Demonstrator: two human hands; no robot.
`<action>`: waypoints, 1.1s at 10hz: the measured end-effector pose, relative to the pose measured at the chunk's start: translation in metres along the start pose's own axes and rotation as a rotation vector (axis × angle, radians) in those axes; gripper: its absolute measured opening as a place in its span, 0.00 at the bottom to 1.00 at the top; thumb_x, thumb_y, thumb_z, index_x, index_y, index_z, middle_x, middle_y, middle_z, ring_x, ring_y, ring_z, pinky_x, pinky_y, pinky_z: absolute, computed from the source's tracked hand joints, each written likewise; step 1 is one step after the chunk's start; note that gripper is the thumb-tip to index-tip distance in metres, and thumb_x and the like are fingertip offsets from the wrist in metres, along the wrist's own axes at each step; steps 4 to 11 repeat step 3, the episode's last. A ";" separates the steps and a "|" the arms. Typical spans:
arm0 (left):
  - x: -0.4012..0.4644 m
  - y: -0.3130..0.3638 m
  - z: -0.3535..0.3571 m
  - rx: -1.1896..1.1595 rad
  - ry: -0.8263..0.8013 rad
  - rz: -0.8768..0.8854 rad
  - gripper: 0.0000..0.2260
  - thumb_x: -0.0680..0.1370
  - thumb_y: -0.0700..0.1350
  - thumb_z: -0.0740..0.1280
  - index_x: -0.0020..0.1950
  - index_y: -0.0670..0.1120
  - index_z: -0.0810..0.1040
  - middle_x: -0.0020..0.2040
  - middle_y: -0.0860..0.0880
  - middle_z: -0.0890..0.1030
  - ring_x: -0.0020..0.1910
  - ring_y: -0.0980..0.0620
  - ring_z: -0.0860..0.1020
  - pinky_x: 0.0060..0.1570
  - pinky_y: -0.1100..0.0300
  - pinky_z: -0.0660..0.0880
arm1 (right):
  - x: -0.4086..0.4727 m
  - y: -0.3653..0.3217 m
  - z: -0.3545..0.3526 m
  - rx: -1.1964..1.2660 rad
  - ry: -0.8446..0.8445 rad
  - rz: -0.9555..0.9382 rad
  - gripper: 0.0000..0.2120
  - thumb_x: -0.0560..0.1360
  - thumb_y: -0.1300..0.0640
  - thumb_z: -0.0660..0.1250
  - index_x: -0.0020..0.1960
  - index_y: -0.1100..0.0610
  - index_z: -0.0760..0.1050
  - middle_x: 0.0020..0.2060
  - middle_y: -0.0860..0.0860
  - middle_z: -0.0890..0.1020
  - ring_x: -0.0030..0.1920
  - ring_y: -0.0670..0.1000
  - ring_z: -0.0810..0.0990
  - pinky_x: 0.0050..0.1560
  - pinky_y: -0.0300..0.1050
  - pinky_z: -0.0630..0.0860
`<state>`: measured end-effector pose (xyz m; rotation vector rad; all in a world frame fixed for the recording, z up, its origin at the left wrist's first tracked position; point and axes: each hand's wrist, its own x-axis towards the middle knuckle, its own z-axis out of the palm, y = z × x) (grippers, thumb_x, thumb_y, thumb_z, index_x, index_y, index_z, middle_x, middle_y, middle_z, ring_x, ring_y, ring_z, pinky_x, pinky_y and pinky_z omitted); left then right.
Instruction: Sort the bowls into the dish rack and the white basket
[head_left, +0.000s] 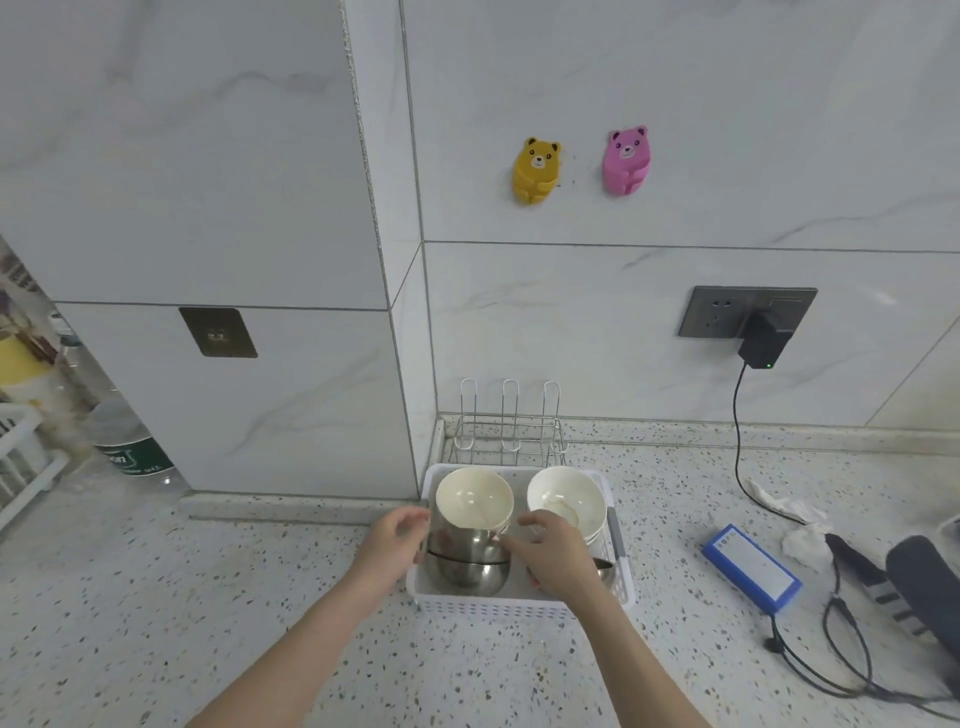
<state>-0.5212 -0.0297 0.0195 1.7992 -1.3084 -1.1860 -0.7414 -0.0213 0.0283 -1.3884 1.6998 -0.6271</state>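
Presently we list: white perforated plastic basket (524, 605) at the counter's back corner holding stacked white ceramic bowls (474, 500) and nested steel bowls (467, 564); left hand (397, 540) and right hand (553, 545) apart, curled round the steel bowls; wire dish rack (509, 434) behind, unfilled; risk: tilted white stack toppling when steel is lifted.

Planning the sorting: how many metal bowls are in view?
2 clearly: stacked metal bowls, upper on lower, at the white basket's front left between both hands. Another metal edge shows behind the right hand; more may be hidden.

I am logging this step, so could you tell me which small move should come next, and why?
Probably lift the top steel bowl out of the white basket: both hands, left hand and right hand, flank it, and the wire dish rack behind holds nothing.
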 end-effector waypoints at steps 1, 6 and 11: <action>-0.006 0.001 -0.017 -0.062 0.014 -0.011 0.10 0.82 0.45 0.61 0.61 0.49 0.78 0.52 0.54 0.81 0.39 0.53 0.79 0.35 0.64 0.72 | -0.020 -0.006 0.001 0.136 0.086 0.024 0.15 0.73 0.53 0.71 0.60 0.53 0.78 0.39 0.47 0.82 0.27 0.45 0.78 0.32 0.41 0.77; -0.022 -0.027 -0.069 -0.191 0.064 -0.068 0.08 0.82 0.44 0.62 0.60 0.51 0.75 0.51 0.51 0.83 0.36 0.51 0.77 0.30 0.62 0.68 | -0.073 -0.053 -0.032 0.298 0.291 -0.154 0.07 0.76 0.53 0.68 0.54 0.49 0.80 0.29 0.51 0.84 0.24 0.45 0.75 0.30 0.42 0.75; -0.022 -0.027 -0.069 -0.191 0.064 -0.068 0.08 0.82 0.44 0.62 0.60 0.51 0.75 0.51 0.51 0.83 0.36 0.51 0.77 0.30 0.62 0.68 | -0.073 -0.053 -0.032 0.298 0.291 -0.154 0.07 0.76 0.53 0.68 0.54 0.49 0.80 0.29 0.51 0.84 0.24 0.45 0.75 0.30 0.42 0.75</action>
